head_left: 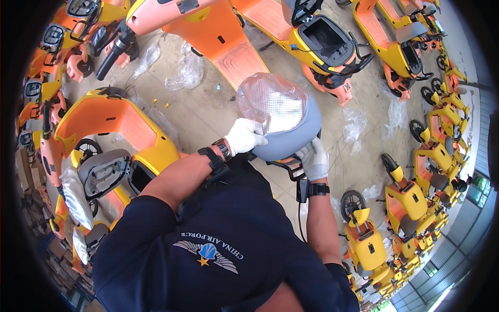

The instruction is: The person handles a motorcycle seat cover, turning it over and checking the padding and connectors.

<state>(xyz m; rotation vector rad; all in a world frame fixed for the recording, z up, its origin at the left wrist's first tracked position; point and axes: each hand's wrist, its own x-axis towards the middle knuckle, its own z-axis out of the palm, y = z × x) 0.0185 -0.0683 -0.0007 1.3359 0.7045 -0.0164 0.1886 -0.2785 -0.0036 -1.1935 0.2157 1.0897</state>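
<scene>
A grey scooter seat [286,142] with a silver, quilted-looking sheet [270,101] across much of its top sits in front of me at the centre, on a mostly hidden scooter. My left hand [244,136], in a white glove, has its fingers closed on the seat's left edge, by the border of the silver sheet. My right hand [312,160], also gloved, curls under the seat's right side, its fingertips partly hidden, by a dark bracket [286,167]. A small black box [302,190] with a cable is at my right wrist.
A pink-and-yellow footboard [234,57] and handlebar [122,44] are beyond the seat. Scooters stand close at left [112,132] and top right [387,49], with long rows [403,197] to the right. Crumpled plastic bags [184,75] lie on the concrete floor [213,112]. A wall [478,151] curves along the right.
</scene>
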